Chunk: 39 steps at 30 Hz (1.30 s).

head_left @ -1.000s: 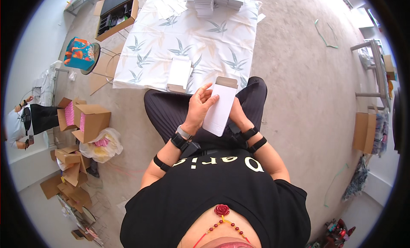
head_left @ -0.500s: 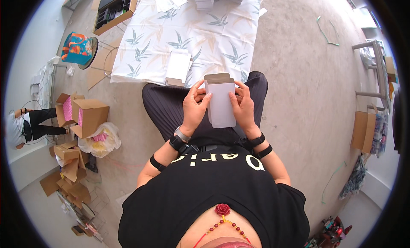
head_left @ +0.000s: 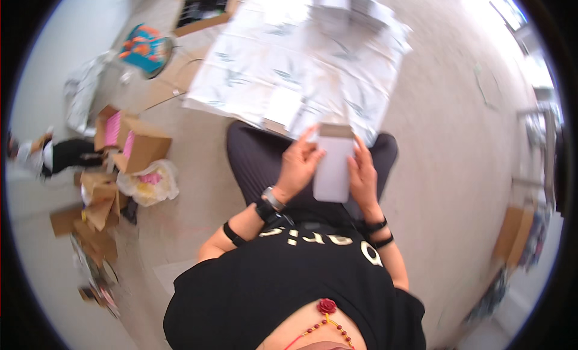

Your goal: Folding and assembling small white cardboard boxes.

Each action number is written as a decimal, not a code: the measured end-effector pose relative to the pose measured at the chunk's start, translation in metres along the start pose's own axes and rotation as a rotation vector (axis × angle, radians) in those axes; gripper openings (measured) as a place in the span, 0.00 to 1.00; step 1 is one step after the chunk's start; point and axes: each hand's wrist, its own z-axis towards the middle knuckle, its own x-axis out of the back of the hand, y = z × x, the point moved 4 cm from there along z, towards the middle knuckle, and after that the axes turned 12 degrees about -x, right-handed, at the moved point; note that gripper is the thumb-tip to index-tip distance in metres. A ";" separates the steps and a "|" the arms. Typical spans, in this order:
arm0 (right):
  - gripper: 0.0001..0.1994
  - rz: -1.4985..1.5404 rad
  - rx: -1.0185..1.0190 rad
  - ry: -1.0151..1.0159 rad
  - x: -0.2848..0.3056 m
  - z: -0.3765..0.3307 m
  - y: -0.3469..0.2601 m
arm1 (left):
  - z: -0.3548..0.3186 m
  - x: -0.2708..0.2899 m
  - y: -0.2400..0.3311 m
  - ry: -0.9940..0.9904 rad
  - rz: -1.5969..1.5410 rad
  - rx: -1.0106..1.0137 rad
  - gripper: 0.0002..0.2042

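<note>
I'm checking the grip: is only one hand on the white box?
No: the left hand and the right hand both grip the white box, one on each side.

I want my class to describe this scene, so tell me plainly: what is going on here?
A person sits cross-legged on a carpeted floor, holding a flat white packet with a brown top flap upright over their lap. The left hand grips its left edge and the right hand its right edge. Just ahead lies a white leaf-patterned sheet with more pale packets on it. To the person's left sit open cardboard boxes and a crumpled plastic bag. The picture is somewhat blurred.
</note>
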 end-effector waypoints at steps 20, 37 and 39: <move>0.28 0.138 0.010 -0.253 0.000 -0.015 -0.001 | -0.020 0.015 -0.012 -0.179 -0.200 0.050 0.27; 0.10 0.123 -0.113 -0.205 0.009 -0.005 0.023 | -0.028 0.015 -0.023 -0.254 -0.051 -0.015 0.19; 0.09 0.116 -0.092 -0.189 0.006 0.004 0.026 | -0.024 0.022 -0.020 -0.241 -0.068 -0.011 0.18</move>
